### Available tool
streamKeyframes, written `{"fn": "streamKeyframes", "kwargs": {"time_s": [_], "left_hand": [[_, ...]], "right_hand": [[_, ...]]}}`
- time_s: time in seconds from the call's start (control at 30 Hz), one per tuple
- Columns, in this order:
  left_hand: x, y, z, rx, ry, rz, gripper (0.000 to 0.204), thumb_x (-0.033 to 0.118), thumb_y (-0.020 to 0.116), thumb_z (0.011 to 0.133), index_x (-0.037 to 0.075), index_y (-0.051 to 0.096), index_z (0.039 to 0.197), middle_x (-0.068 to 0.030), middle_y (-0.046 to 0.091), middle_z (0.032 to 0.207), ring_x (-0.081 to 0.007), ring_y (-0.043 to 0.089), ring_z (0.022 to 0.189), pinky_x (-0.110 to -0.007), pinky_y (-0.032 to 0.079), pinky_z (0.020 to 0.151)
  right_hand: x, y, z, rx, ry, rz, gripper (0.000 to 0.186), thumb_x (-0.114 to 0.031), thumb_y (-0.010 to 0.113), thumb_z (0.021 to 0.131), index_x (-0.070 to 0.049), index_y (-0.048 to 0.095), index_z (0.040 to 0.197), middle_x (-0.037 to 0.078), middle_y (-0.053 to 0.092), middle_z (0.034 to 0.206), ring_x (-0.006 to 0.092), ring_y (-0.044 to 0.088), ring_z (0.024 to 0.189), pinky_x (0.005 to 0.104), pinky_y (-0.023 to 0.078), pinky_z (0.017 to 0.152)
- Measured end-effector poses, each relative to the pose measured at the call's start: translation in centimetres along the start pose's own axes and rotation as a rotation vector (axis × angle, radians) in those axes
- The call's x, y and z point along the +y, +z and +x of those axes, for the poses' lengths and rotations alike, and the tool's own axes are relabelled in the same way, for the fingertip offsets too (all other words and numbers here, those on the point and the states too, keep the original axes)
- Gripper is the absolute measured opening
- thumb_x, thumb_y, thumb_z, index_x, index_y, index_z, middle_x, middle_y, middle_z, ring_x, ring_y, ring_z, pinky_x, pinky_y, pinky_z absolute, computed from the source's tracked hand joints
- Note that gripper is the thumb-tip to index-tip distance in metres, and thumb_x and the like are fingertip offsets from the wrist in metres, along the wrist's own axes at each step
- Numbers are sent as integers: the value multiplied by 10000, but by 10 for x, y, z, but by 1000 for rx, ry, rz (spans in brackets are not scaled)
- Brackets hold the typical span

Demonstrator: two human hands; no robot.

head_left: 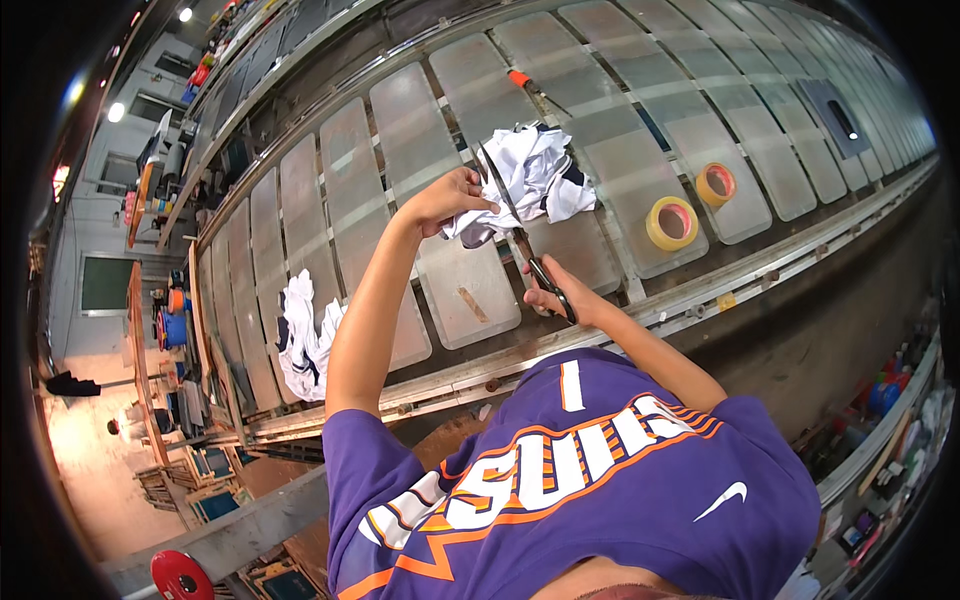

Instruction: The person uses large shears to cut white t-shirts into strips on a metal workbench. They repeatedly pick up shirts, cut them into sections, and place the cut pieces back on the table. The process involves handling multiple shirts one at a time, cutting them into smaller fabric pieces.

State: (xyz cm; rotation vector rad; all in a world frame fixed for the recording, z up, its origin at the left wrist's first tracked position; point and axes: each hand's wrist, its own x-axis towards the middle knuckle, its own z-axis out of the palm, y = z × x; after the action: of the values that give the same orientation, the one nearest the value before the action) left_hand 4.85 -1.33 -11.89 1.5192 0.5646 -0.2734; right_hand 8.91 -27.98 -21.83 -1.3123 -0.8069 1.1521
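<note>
My left hand pinches the near left edge of a crumpled white cloth with dark navy patches. The cloth lies bunched on the grey flat boards of a long table. In my right hand are large scissors with black handles and long dark blades. The blades point up and left and are parted. One blade crosses over the cloth close to the left fingers; whether fabric lies between the blades I cannot tell.
Right of the cloth sit a yellow tape roll and a smaller one. An orange-handled tool lies beyond it. Another white and navy cloth lies to the left. A dark flat panel rests far right. A metal rail edges the table.
</note>
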Motion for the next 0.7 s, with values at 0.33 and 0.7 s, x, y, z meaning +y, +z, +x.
{"fn": "streamKeyframes", "kwargs": {"time_s": [0.33, 0.7], "left_hand": [[6, -29, -3, 187, 175, 68, 451, 25, 759, 790, 33, 436, 1105, -50, 625, 874, -121, 625, 807, -225, 472, 642], [-76, 9, 128, 797, 526, 342, 523, 284, 798, 799, 5, 559, 1171, -148, 662, 1051, -217, 631, 951, -342, 508, 794]], "right_hand": [[-13, -9, -3, 170, 104, -128, 393, -362, 752, 850, -43, 563, 979, -3, 516, 603, 83, 498, 536, 255, 412, 498], [54, -49, -79, 409, 104, 185, 465, -427, 579, 963, -20, 482, 1164, 55, 560, 744, 131, 579, 706, 264, 463, 629]]}}
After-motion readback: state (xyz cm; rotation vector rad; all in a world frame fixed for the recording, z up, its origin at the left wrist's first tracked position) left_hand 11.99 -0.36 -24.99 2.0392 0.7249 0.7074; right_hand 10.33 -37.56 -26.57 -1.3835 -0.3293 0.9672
